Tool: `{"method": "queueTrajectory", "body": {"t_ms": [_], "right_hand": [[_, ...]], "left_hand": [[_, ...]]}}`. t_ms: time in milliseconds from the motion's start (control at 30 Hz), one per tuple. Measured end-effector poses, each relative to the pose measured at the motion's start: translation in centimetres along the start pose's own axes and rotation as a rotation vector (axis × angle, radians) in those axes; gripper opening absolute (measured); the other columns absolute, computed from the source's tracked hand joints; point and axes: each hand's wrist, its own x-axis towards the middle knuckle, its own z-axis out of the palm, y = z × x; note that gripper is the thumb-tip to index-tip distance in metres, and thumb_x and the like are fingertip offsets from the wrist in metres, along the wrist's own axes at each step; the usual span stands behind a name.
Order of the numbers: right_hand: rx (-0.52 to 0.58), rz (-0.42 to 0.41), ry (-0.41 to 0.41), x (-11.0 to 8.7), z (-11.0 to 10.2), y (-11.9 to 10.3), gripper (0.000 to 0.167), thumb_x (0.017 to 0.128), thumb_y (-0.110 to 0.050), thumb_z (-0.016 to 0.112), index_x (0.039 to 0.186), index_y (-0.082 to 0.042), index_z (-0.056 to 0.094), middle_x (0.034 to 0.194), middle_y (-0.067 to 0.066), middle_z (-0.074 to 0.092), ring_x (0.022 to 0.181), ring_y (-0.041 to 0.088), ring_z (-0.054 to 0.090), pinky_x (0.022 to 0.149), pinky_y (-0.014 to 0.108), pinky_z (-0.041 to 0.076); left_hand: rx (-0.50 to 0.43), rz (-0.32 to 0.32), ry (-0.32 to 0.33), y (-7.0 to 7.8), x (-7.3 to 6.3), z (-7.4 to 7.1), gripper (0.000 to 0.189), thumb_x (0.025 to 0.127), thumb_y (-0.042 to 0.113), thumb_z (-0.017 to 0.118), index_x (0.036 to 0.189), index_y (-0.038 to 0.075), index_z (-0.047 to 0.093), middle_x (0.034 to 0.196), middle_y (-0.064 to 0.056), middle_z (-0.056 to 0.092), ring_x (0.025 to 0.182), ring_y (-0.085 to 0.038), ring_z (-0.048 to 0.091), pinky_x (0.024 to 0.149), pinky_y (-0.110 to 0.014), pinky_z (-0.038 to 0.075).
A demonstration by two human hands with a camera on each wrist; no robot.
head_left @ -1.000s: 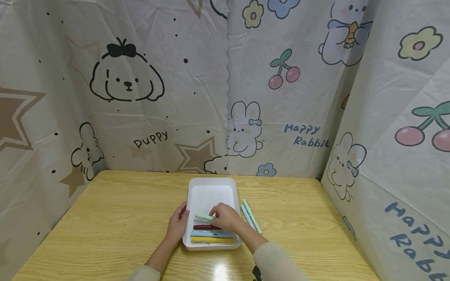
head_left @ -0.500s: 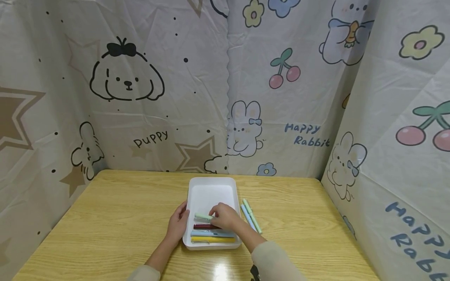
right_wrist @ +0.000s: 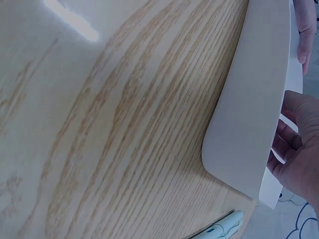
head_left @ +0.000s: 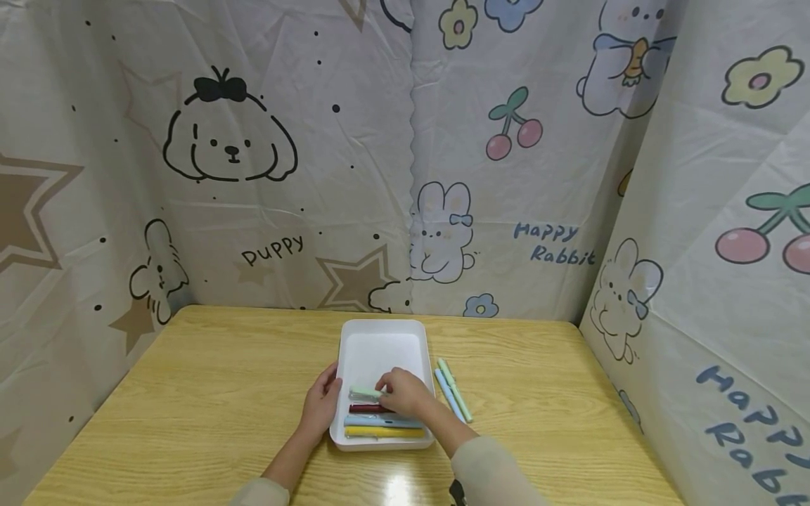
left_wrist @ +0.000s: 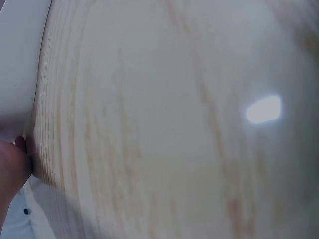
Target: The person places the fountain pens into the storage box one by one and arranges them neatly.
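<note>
A white tray [head_left: 382, 348] stands on the table, its left side held by my left hand [head_left: 319, 404]. My right hand [head_left: 405, 393] reaches inside and pinches a light green pen [head_left: 363, 392] low over the tray floor; the fingers cover its right part. Nearer me in the tray lie a dark red pen [head_left: 367, 408], partly hidden by the right hand, a light blue pen [head_left: 380, 422] and a yellow pen [head_left: 382, 432]. They lie crosswise, roughly parallel. In the right wrist view, the right fingers [right_wrist: 286, 142] dip behind the tray wall.
Right of the tray, a second green pen [head_left: 455, 390] and another light blue pen [head_left: 448, 395] lie side by side on the wooden table [head_left: 253, 365]. Patterned cloth [head_left: 354, 176] hangs behind the table and along both sides.
The green pen in my right hand has sunk slightly toward the tray floor. My left hand stays at the tray's left side, and the other pens lie as before.
</note>
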Motion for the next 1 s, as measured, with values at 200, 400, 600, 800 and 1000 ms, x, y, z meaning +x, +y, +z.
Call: {"method": "queueTrajectory", "body": {"t_ms": [200,400,600,800,1000], "right_hand": [[0.014,0.004,-0.008,-0.10,-0.03,-0.24,0.020,0.078,-0.012,0.063,0.095,-0.010,0.071,0.077,-0.003,0.053,0.067,0.007,0.045,0.060,0.021,0.040],[0.014,0.003,-0.017,-0.03,0.01,-0.27,0.019,0.079,-0.012,0.063,0.097,-0.009,0.071,0.079,-0.003,0.054,0.069,0.008,0.046,0.062,0.021,0.042],[0.003,-0.008,-0.024,-0.01,0.25,-0.06,0.020,0.080,-0.012,0.063,0.097,-0.010,0.071,0.079,-0.003,0.055,0.069,0.007,0.046,0.063,0.021,0.042],[-0.002,-0.016,-0.037,-0.06,0.35,0.07,0.019,0.081,-0.011,0.062,0.098,-0.009,0.071,0.079,-0.003,0.055,0.070,0.007,0.046,0.063,0.021,0.043],[-0.013,-0.038,-0.035,-0.03,0.26,0.00,0.018,0.082,-0.012,0.062,0.097,-0.010,0.071,0.080,-0.003,0.056,0.070,0.006,0.047,0.064,0.021,0.043]], "left_hand": [[-0.001,0.012,0.003,-0.11,0.06,0.01,0.043,0.100,0.015,0.042,0.142,0.006,0.038,0.140,-0.020,0.045,0.120,-0.031,0.049,0.099,-0.045,0.044],[0.007,0.014,-0.002,-0.19,0.06,-0.03,0.044,0.100,0.016,0.041,0.142,0.006,0.038,0.141,-0.020,0.045,0.121,-0.032,0.049,0.100,-0.046,0.044],[0.006,0.016,0.009,-0.24,0.06,0.03,0.043,0.100,0.015,0.042,0.142,0.006,0.039,0.140,-0.020,0.045,0.122,-0.032,0.049,0.100,-0.046,0.043],[0.009,0.023,0.020,-0.17,0.10,0.02,0.042,0.100,0.016,0.042,0.141,0.005,0.040,0.139,-0.021,0.046,0.121,-0.033,0.049,0.099,-0.047,0.044],[0.002,0.013,0.010,-0.06,0.09,0.00,0.043,0.100,0.016,0.042,0.142,0.006,0.038,0.141,-0.020,0.044,0.122,-0.033,0.048,0.101,-0.047,0.043]]}}
